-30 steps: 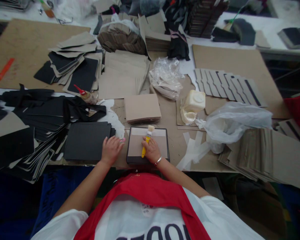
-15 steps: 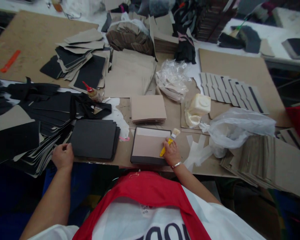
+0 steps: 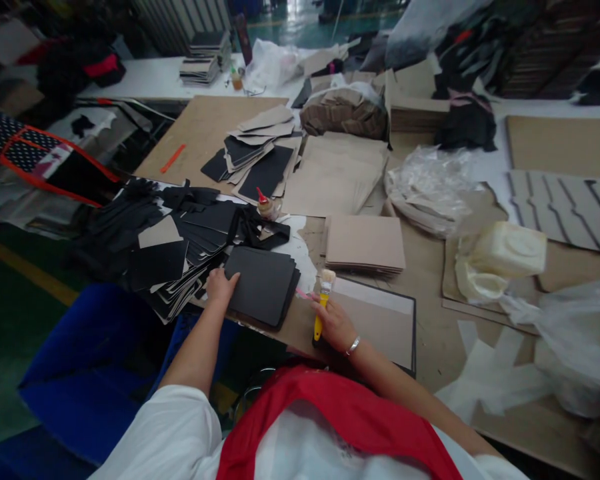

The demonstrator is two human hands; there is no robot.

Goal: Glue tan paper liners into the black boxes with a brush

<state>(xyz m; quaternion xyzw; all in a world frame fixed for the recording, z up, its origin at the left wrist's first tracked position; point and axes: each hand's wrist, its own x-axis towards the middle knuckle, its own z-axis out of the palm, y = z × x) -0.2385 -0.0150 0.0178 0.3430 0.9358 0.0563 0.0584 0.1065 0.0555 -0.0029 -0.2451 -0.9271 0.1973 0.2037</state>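
My left hand (image 3: pixel 222 288) is at the left edge of a stack of black boards (image 3: pixel 260 283), its thumb spread from the fingers and touching the stack's edge. Its fingertips are partly unclear. A yellow-handled brush (image 3: pixel 321 313), pale bristles up, is held in my right hand (image 3: pixel 336 325). That hand is over the left side of a dark-edged panel (image 3: pixel 380 317) with a beige face and a white strip along its far side. Behind the panel sits a stack of beige boards (image 3: pixel 364 241).
Fanned black pieces (image 3: pixel 200 247) lie left of the black stack. A glue bottle (image 3: pixel 267 205) stands behind it. To the right are a cream-coloured container (image 3: pixel 513 250), plastic bags (image 3: pixel 583 330) and white strips (image 3: pixel 490 373). A blue bin (image 3: pixel 95 373) is below left.
The view has swung left. My left hand has gone to the black stack's edge with its thumb spread. My right hand has moved the brush to the panel's left side, more upright.
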